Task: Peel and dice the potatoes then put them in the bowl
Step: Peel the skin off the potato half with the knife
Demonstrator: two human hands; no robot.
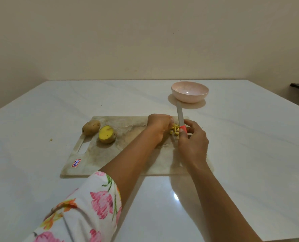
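One white surface carries a cutting board. At the board's far right corner the left hand curls its fingers onto diced potato pieces, and the right hand grasps a knife by the handle. A pink bowl stands beyond that corner; a halved potato and a whole potato lie by the board's left edge.

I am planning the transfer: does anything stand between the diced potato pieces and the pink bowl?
Only the knife, held by the right hand: its blade points from the pieces toward the bowl. Nothing else visible lies between them.
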